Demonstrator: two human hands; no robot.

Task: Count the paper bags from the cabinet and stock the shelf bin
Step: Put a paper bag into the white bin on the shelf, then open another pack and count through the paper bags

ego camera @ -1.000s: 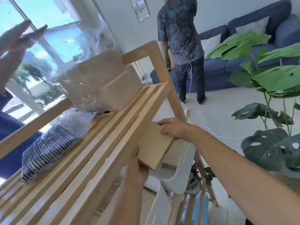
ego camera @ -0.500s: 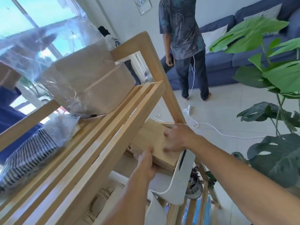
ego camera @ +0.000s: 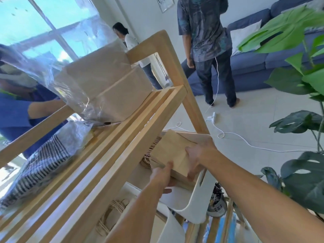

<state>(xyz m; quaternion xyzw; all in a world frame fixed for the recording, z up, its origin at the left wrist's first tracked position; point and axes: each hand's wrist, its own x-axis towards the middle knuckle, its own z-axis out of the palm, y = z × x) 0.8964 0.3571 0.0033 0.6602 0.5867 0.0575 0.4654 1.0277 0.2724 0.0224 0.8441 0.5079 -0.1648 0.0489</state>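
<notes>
A flat stack of brown paper bags (ego camera: 172, 151) lies inside a white shelf bin (ego camera: 198, 206) under the top of a wooden shelf (ego camera: 122, 146). My left hand (ego camera: 162, 176) grips the stack's near edge, thumb on top and fingers underneath. My right hand (ego camera: 198, 157) lies over the stack's right side, its fingers curled down over the near right edge. Twine handles of more bags (ego camera: 147, 158) show to the left of the stack, partly hidden by the shelf slats.
On the shelf top sit a plastic-wrapped pack of brown paper bags (ego camera: 103, 85) and a striped bundle in plastic (ego camera: 43, 160). A second white bin (ego camera: 172, 227) sits lower. A large leafy plant (ego camera: 301, 85) stands at right. Three persons, a blue sofa (ego camera: 263, 64) and a white floor cable (ego camera: 245, 141) lie beyond.
The bag stack has gone down from a tilted hold into the white bin, and both hands came lower with it. The view shifted, and a person at the back came into view.
</notes>
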